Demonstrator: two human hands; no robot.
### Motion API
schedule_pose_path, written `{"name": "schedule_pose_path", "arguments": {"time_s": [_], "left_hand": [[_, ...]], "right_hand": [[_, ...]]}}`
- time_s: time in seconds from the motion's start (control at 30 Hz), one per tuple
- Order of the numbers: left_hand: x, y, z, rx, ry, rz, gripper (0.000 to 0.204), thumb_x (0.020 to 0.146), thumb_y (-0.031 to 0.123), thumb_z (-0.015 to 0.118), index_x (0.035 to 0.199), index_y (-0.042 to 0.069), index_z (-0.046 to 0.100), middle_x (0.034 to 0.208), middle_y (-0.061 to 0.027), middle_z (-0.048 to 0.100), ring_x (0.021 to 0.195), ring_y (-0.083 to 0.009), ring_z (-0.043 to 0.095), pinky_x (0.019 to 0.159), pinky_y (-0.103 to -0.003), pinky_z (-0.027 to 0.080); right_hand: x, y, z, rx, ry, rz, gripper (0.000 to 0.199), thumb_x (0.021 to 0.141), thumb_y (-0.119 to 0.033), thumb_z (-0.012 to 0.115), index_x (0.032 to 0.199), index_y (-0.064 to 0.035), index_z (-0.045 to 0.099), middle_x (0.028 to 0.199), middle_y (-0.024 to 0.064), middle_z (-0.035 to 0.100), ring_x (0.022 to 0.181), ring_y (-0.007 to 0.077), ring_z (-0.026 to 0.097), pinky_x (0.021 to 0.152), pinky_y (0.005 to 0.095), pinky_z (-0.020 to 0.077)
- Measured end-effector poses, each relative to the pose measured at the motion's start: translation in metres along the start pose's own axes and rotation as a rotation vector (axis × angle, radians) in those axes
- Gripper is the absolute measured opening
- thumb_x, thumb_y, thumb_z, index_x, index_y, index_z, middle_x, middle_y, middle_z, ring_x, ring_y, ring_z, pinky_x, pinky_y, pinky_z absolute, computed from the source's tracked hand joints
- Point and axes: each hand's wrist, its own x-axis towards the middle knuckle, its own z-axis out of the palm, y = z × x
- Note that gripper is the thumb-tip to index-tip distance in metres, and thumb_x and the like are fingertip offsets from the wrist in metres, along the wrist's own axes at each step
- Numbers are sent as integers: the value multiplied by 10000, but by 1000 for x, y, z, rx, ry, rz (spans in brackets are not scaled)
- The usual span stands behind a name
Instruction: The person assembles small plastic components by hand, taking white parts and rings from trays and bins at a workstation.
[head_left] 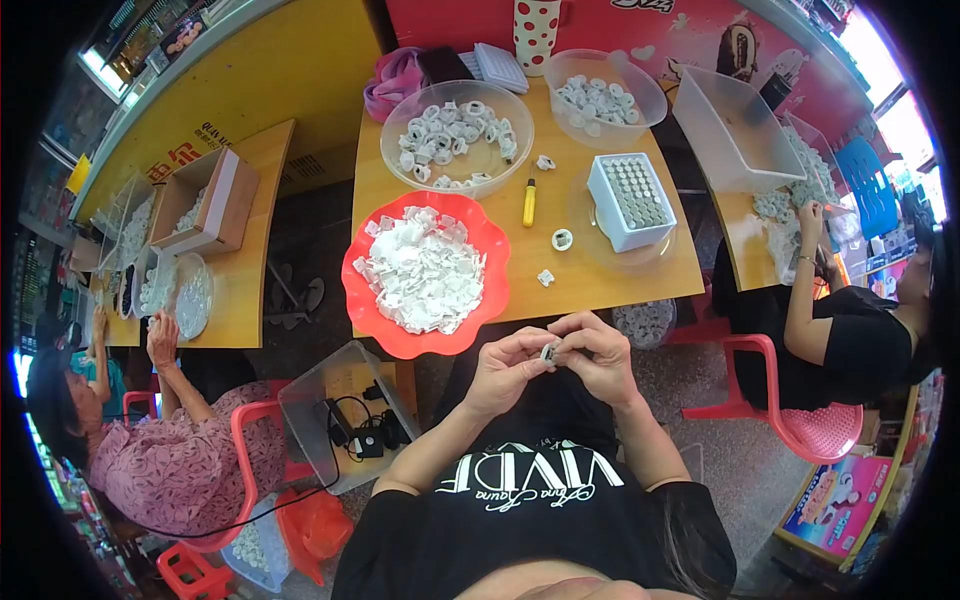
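1. Two bare hands meet fingertip to fingertip: the left hand (508, 370) and the right hand (598, 362) both pinch a small round white-edged part (549, 354) between them.
2. Just ahead of the hands, on a wooden table (600, 285), lie a small white piece (545, 278) and, past it, a white ring-shaped part (562, 240) with a dark centre.
3. Ahead and left of them, a red scalloped bowl (357, 265) is heaped with flat white pieces (425, 272).
4. Farther ahead lies a yellow-handled screwdriver (529, 205); to its right stands a white box (637, 238) packed with rows of round-topped cylinders (636, 190).
5. Beyond these, two clear bowls (388, 128) hold more white parts.
6. Farthest ahead stands a red-dotted white tumbler (534, 38).
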Motion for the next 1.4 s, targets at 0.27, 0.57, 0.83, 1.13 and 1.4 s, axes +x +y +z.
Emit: {"name": "schedule_pose_path", "arguments": {"time_s": [0.27, 0.57, 0.83, 1.13, 1.4], "left_hand": [[-2, -2, -6, 44, -16, -60, 266, 876, -8, 608, 1139, -50, 610, 1105, -126, 592, 978, -179, 586, 820, -289, 497], [-19, -16, -18, -355, 201, -164, 295, 923, 54, 554, 1204, -36, 549, 1059, -136, 634, 907, -232, 632, 807, -314, 515], [-19, -13, -30, -521, 226, -164, 277, 932, 77, 541, 1189, -27, 551, 1097, -163, 621, 918, -247, 631, 807, -306, 516], [-14, -17, -30, -470, 191, -227, 307, 934, 98, 551, 1207, -42, 555, 1117, -168, 620, 904, -225, 625, 799, -289, 514], [-12, -18, -24, -399, 159, -230, 305, 936, 116, 562, 1207, -23, 572, 1042, -109, 638, 859, -180, 612, 756, -260, 500]], "right_hand": [[-6, 8, 13, 223, 163, 190, 131, 718, 85, 695, 794, 7, 623, 899, 98, 647, 802, 155, 629, 712, 268, 507], [21, 30, 12, -344, 239, 36, 182, 729, -1, 714, 897, 3, 643, 910, 126, 630, 829, 252, 624, 722, 325, 491], [24, 53, 1, -978, -143, -351, 398, 771, -198, 675, 1077, 45, 601, 1131, 169, 581, 1040, 318, 551, 861, 393, 450], [-5, 15, 10, 155, 204, 165, 171, 784, 138, 610, 905, 23, 650, 926, 92, 603, 737, 133, 597, 651, 235, 482], [-7, 1, 33, 284, 235, 118, 168, 789, 154, 624, 905, 32, 635, 927, 89, 587, 750, 127, 603, 630, 226, 504]]}}
